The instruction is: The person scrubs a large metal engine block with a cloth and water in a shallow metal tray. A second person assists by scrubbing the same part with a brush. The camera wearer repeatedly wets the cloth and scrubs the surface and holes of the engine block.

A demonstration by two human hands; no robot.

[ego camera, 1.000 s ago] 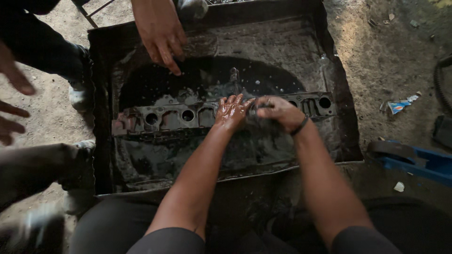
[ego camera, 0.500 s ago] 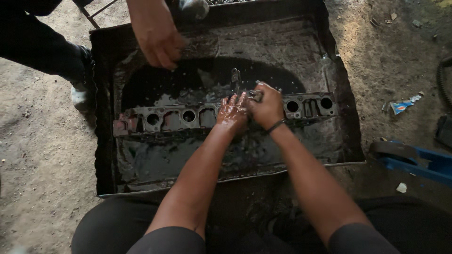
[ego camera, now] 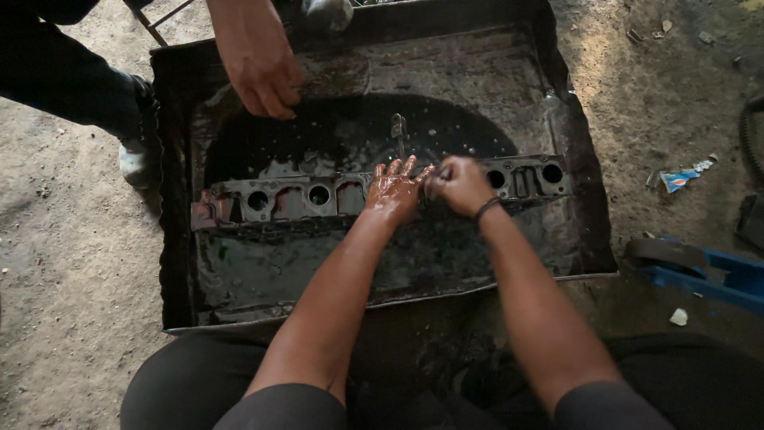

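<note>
Black, oily liquid pools in the wide, dented sheet-metal wash tray (ego camera: 171, 263) that fills the centre of the frame, so whatever drips off stays contained. Across its middle lies the long grey cast-metal engine part with a row of round ports (ego camera: 294, 199), flat and half-wetted, running left to right. My left hand (ego camera: 392, 189), slick and reddish with fluid, rests open on the part near centre, fingers spread, likely pressing it down to keep it from sliding. My right hand (ego camera: 458, 183), with a dark band at the wrist, is clenched just beside the left, on the same casting; I cannot tell what it grips, if anything. A small upright metal piece (ego camera: 397, 127) stands in the liquid just above my hands. At upper left another person's hand (ego camera: 263, 76) hangs over the tray's wet edge, fingers curled down, well apart from mine. At right, on the dirt floor, lie a crumpled wrapper (ego camera: 676, 179) and a blue metal frame (ego camera: 716, 275).
</note>
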